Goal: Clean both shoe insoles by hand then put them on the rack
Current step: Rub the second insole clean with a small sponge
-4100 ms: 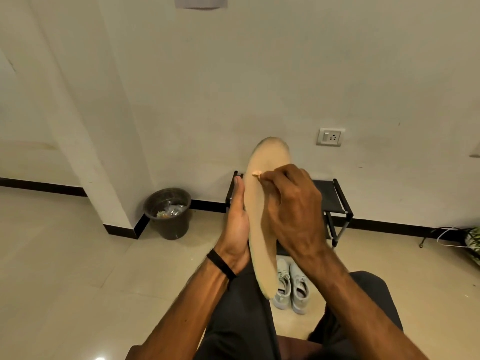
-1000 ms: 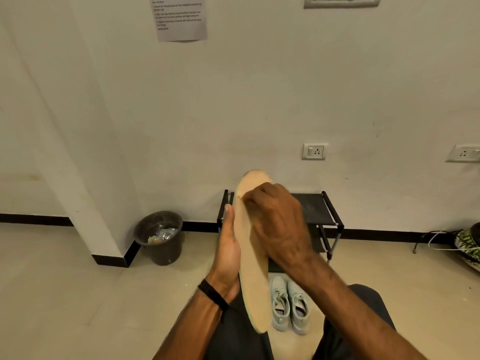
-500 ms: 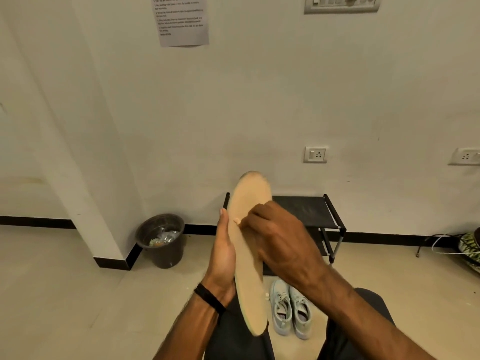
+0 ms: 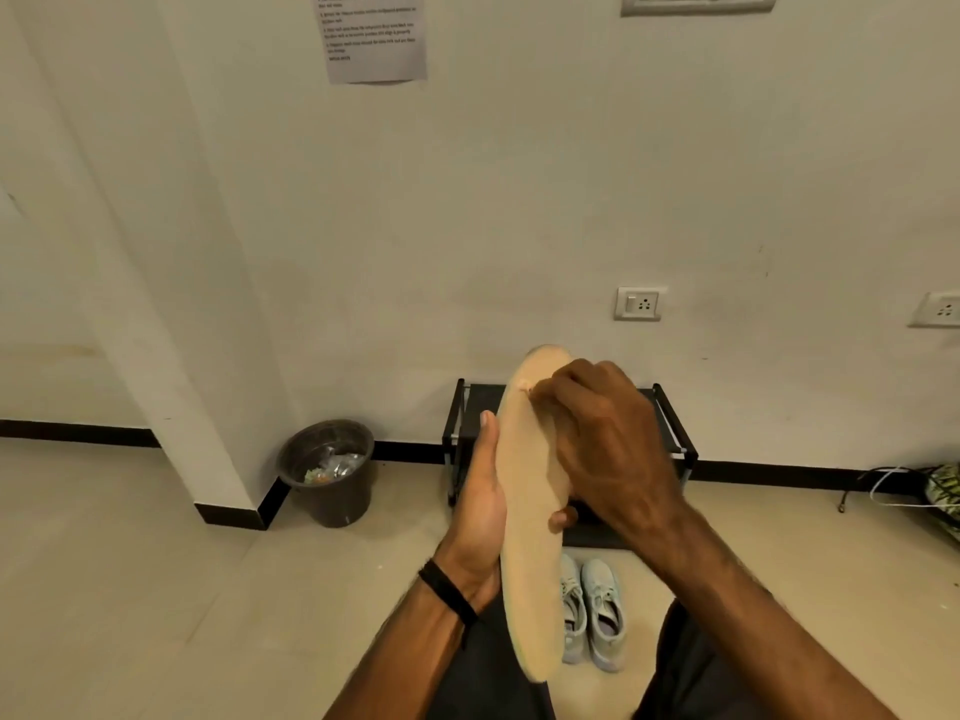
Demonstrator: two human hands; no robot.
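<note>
A tan shoe insole [image 4: 525, 537] stands upright above my lap, toe end up. My left hand [image 4: 480, 517] holds it from the left, fingers straight along its back and the thumb wrapped round its right edge. My right hand [image 4: 608, 439] has curled fingers, with the fingertips pressed on the insole's face near the toe. The low black rack [image 4: 672, 439] stands against the wall behind my hands, mostly hidden by them. I see only one insole.
A pair of pale grey shoes [image 4: 592, 615] lies on the tiled floor in front of the rack. A dark waste bin [image 4: 327, 470] with rubbish stands left of the rack by a wall corner. Cables and a bag [image 4: 940, 491] lie at far right.
My right hand slid down the insole to its middle, then back up to the toe end. My left hand keeps the insole upright in about the same place.
</note>
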